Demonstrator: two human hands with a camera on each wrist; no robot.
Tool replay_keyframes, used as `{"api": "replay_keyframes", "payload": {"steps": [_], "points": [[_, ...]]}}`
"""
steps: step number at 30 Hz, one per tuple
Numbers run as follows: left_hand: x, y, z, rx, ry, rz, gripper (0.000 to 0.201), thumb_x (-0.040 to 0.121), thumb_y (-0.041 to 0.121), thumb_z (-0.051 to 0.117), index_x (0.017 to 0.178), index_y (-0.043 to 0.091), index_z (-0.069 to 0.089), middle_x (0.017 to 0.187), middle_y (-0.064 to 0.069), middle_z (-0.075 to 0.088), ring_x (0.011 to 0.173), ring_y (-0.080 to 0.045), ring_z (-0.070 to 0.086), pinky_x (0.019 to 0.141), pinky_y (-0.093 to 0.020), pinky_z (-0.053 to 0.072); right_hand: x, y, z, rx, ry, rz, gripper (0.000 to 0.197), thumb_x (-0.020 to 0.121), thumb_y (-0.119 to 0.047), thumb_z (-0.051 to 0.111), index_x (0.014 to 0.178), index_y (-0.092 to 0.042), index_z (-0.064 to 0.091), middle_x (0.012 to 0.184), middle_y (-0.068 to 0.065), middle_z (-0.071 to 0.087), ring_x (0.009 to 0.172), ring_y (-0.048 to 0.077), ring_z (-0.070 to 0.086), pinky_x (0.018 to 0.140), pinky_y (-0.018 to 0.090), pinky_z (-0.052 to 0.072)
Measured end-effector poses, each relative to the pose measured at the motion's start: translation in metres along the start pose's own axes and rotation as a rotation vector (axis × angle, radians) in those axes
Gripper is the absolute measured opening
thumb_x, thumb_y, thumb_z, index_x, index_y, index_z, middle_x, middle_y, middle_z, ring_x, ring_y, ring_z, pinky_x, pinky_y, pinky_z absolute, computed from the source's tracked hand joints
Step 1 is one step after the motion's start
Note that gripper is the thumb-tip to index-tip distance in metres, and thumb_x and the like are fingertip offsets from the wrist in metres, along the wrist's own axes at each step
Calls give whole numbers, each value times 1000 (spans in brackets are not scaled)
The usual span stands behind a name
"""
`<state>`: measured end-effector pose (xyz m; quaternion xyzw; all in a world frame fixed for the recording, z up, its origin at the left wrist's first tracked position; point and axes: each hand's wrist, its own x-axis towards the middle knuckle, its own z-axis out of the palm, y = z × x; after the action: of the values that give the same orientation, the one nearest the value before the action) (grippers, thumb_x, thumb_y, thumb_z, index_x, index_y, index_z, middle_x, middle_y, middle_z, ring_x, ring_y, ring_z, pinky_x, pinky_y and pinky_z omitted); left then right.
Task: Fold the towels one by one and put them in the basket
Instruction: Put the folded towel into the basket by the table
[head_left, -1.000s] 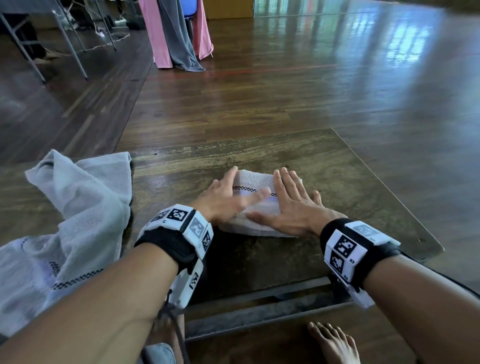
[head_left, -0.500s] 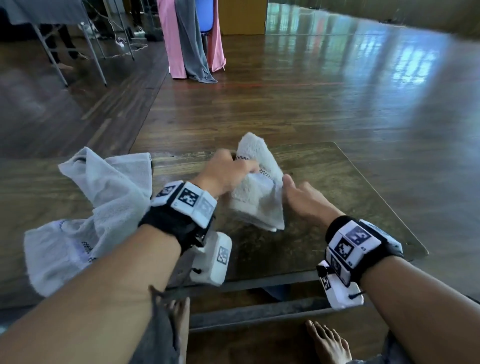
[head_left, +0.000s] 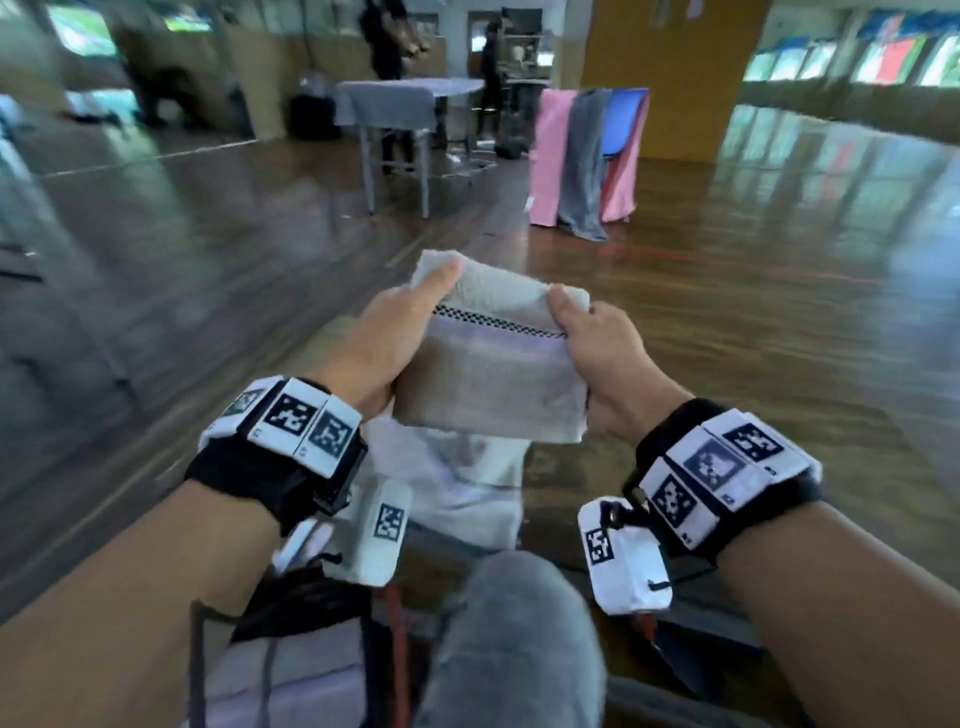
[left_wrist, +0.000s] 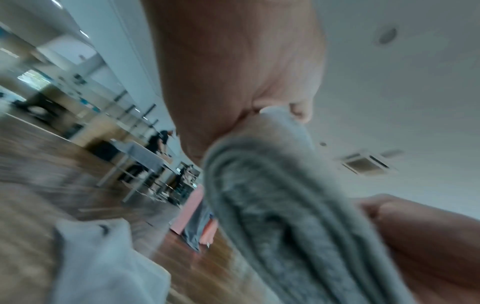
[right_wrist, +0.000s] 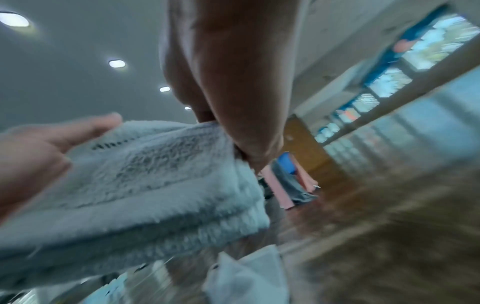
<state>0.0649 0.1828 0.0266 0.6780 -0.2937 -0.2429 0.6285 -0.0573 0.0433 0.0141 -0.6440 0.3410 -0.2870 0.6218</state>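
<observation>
A folded white towel with a black-and-white checked band hangs in the air between both hands, well above the table. My left hand grips its left edge, thumb on top along the upper corner. My right hand grips its right edge, thumb over the top. The left wrist view shows the stacked towel layers edge-on; the right wrist view shows the thick folded towel held at both ends. An unfolded white towel lies below the hands. No basket is in sight.
The wooden table shows below, mostly hidden by my arms. Far off on the glossy wooden floor stand a chair draped in pink and grey cloth and a grey-covered table, with people behind it. The picture is motion-blurred.
The folded towel has gone from lying pressed flat on the table to being lifted by both hands. The head view has swung up and to the left.
</observation>
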Motion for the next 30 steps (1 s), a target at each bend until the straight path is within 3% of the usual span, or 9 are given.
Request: {"api": "replay_keyframes", "payload": {"steps": [4,6,9,13,17,21,24,27,30], "points": [[-38,-24,-92,-50,300,10,43,90,56,62,82,17,78,89,-1,79,83,-18,76,74,-36,61,-18,-6,100,-13,-202,-59,36,103,-30,56,111,4,64,100,16,68,86,31,70,70,49,61],[-59,-46,-135,-55,426,-13,42,91,51,64,72,16,75,76,1,77,67,-14,75,53,-25,56,-33,4,148,-42,-311,-36,24,97,-19,57,104,3,63,91,12,62,80,28,64,61,43,54],[-90,-94,-190,9,562,-105,41,92,49,63,71,15,71,61,9,73,52,-4,69,42,-15,47,-58,40,211,-130,-436,21,17,84,-8,56,74,-16,46,70,-2,50,57,17,49,47,23,39],[-121,-189,-247,50,617,-411,46,86,57,64,87,11,74,83,1,76,69,-11,71,65,-24,55,-84,123,268,-222,-604,128,19,77,-3,58,96,-6,52,88,9,60,76,25,62,61,36,52],[-138,-286,-258,66,470,-723,37,68,45,66,81,10,69,73,-7,63,56,-20,54,55,-27,38,-92,210,286,-512,-718,255,65,92,-8,58,147,-12,22,125,9,56,102,22,61,77,35,55],[-136,-369,-238,147,436,-821,53,72,20,76,109,12,39,89,-5,56,77,-21,62,60,-31,51,-89,274,289,-686,-710,355,70,92,-3,54,151,-6,16,106,9,58,90,21,61,63,30,49],[-127,-416,-222,265,373,-885,55,77,15,75,112,19,33,96,-4,53,95,-26,59,73,-32,50,-81,308,289,-786,-706,409,81,93,-3,52,156,-5,1,115,20,54,100,34,59,65,34,41],[-117,-446,-212,296,289,-909,51,80,16,73,114,20,35,95,-10,60,83,-24,61,65,-30,46,-73,335,289,-810,-744,488,91,96,-5,51,157,-11,-16,108,17,26,91,27,48,56,28,34],[-110,-464,-207,274,253,-872,45,83,8,67,118,17,41,84,-7,65,67,-18,61,59,-25,46,-63,354,286,-838,-787,513,95,97,-8,52,157,-15,-21,109,15,22,75,23,42,52,23,27]]}}
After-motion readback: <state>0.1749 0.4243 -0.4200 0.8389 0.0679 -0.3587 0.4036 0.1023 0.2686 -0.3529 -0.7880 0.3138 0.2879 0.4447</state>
